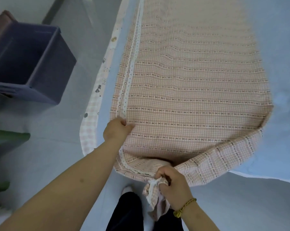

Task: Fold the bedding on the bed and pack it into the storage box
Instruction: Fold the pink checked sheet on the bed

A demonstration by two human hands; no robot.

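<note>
A pink checked quilt [191,84] with a white lace strip lies folded lengthwise on the pale blue bed sheet [284,80]. My left hand [116,130] pinches the lace edge near the quilt's left side. My right hand [172,184] grips a bunched corner of the quilt at the near end, lifted off the bed. The right near part of the quilt curls up in a loose fold. The dark blue storage box [30,62] stands open on the floor at the left.
A lighter checked cloth edge [92,114] with buttons shows under the quilt along the bed's left side. A green object [5,140] sits on the floor at the lower left. My dark trousers and a foot show below my hands.
</note>
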